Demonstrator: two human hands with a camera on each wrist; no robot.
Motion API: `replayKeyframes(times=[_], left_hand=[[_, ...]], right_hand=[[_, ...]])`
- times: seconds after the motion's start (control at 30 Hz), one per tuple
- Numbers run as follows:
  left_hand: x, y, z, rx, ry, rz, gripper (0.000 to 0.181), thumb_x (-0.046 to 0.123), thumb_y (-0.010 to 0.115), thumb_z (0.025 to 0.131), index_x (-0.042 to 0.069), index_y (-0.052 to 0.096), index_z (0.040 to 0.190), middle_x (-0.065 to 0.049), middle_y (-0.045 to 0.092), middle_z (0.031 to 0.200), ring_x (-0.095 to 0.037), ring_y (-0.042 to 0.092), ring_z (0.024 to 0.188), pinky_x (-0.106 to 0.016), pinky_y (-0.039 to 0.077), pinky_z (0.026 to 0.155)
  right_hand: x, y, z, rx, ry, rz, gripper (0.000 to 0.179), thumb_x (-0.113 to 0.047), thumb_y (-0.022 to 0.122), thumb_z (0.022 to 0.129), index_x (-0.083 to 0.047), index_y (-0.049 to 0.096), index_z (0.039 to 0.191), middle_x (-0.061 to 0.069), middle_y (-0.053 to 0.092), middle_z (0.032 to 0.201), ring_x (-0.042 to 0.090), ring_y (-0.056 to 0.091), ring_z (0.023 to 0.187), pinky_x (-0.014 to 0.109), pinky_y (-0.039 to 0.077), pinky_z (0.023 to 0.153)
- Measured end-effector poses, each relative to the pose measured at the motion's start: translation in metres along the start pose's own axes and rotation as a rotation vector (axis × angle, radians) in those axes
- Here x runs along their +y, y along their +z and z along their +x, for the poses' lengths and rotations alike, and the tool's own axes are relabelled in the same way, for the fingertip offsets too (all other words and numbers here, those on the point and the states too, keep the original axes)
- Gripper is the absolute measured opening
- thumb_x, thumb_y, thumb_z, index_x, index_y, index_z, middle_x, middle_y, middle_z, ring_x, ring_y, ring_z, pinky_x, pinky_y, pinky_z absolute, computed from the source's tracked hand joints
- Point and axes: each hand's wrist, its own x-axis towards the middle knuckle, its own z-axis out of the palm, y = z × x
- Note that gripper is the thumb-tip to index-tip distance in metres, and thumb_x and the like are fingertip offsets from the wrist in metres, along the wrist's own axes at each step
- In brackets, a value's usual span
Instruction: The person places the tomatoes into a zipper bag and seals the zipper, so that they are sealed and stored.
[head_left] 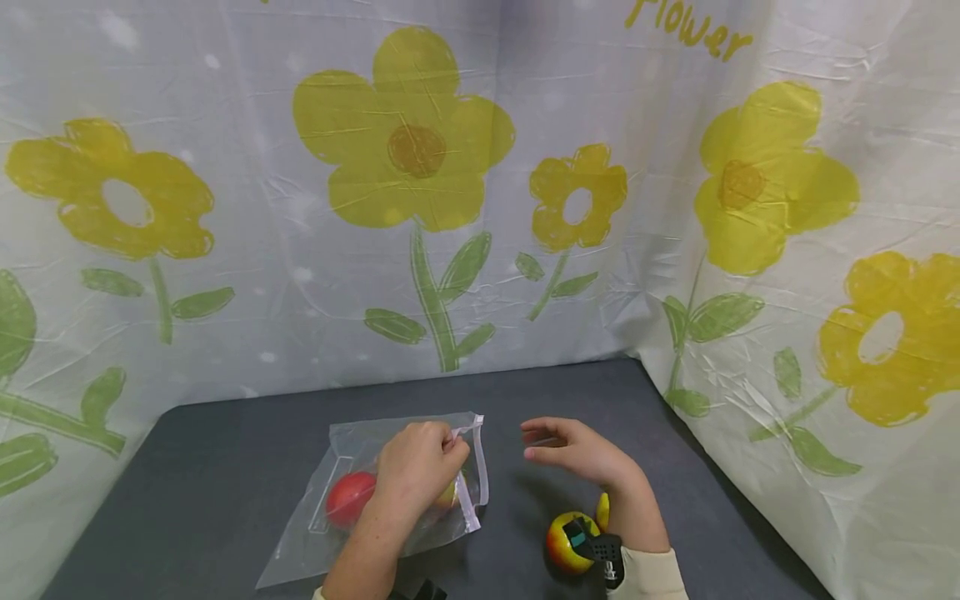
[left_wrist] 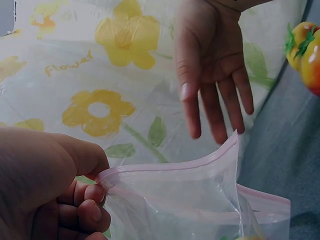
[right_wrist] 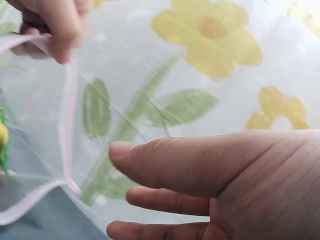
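A clear zip bag [head_left: 347, 446] with a pale pink seal lies on the dark table, its mouth facing right. My left hand [head_left: 420, 462] pinches the upper edge of that mouth and holds it raised, so the mouth gapes. Inside the bag are a red round fruit [head_left: 350, 498] and a yellow fruit [head_left: 448, 497], the latter partly hidden by the left hand and the seal. To the right of the bag, apart from it, hovers my right hand [head_left: 573, 450], fingers loosely extended and holding nothing. Below it sits a yellow-red round fruit [head_left: 561, 552], partly covered by the wrist camera.
Another yellow piece [head_left: 603, 508] shows beside the right wrist, mostly hidden by it. A white sheet [head_left: 262, 350] painted with yellow flowers hangs along the back and right edges of the dark table [head_left: 195, 492].
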Motion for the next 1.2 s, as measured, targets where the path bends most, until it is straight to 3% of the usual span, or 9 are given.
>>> replayKeyframes(times=[0.2, 0.57, 0.77, 0.97, 1.1, 1.2], left_hand=[[0.0, 0.001, 0.0, -0.004, -0.007, -0.002, 0.035, 0.021, 0.059, 0.081, 0.018, 0.038, 0.054, 0.008, 0.027, 0.053, -0.011, 0.025, 0.053, -0.032, 0.019, 0.046], [0.001, 0.001, 0.0, -0.024, -0.028, 0.005, 0.035, 0.02, 0.057, 0.082, 0.018, 0.037, 0.053, 0.008, 0.026, 0.052, -0.011, 0.023, 0.053, -0.031, 0.015, 0.046], [0.002, 0.001, 0.0, -0.033, -0.031, -0.001, 0.035, 0.02, 0.057, 0.082, 0.018, 0.038, 0.053, 0.008, 0.026, 0.052, -0.011, 0.023, 0.053, -0.031, 0.015, 0.046], [0.003, 0.001, 0.0, -0.045, -0.031, -0.004, 0.035, 0.02, 0.057, 0.083, 0.018, 0.038, 0.054, 0.008, 0.026, 0.052, -0.011, 0.023, 0.053, -0.03, 0.015, 0.046], [0.002, 0.001, 0.001, -0.049, -0.036, -0.001, 0.034, 0.02, 0.057, 0.083, 0.018, 0.039, 0.054, 0.008, 0.027, 0.053, -0.011, 0.023, 0.053, -0.03, 0.016, 0.046], [0.003, 0.001, 0.0, -0.049, -0.035, 0.0, 0.034, 0.02, 0.057, 0.083, 0.018, 0.039, 0.054, 0.007, 0.027, 0.053, -0.011, 0.024, 0.053, -0.03, 0.016, 0.046]], right_hand=[[0.013, -0.021, -0.012, 0.008, 0.022, 0.049, 0.053, -0.025, 0.07, 0.097, -0.002, 0.056, 0.143, 0.018, 0.059, 0.138, 0.038, 0.056, 0.127, 0.051, 0.046, 0.103], [0.045, -0.052, -0.038, 0.015, 0.103, 0.098, 0.055, -0.02, 0.07, 0.097, 0.005, 0.053, 0.142, 0.024, 0.056, 0.141, 0.031, 0.061, 0.121, 0.048, 0.048, 0.102], [0.063, -0.063, -0.052, 0.014, 0.234, 0.09, 0.056, -0.021, 0.07, 0.096, 0.007, 0.053, 0.142, 0.024, 0.057, 0.14, 0.031, 0.062, 0.12, 0.054, 0.047, 0.1], [0.077, -0.068, -0.059, -0.004, 0.338, 0.132, 0.053, -0.016, 0.069, 0.095, 0.009, 0.054, 0.139, 0.023, 0.061, 0.135, 0.026, 0.064, 0.113, 0.05, 0.049, 0.099], [0.082, -0.069, -0.061, 0.035, 0.433, 0.106, 0.049, -0.019, 0.071, 0.093, 0.004, 0.06, 0.136, 0.017, 0.065, 0.132, 0.03, 0.064, 0.114, 0.06, 0.045, 0.097], [0.084, -0.068, -0.061, 0.07, 0.494, 0.068, 0.046, -0.022, 0.072, 0.092, -0.001, 0.065, 0.132, 0.012, 0.068, 0.127, 0.032, 0.063, 0.116, 0.061, 0.045, 0.091]])
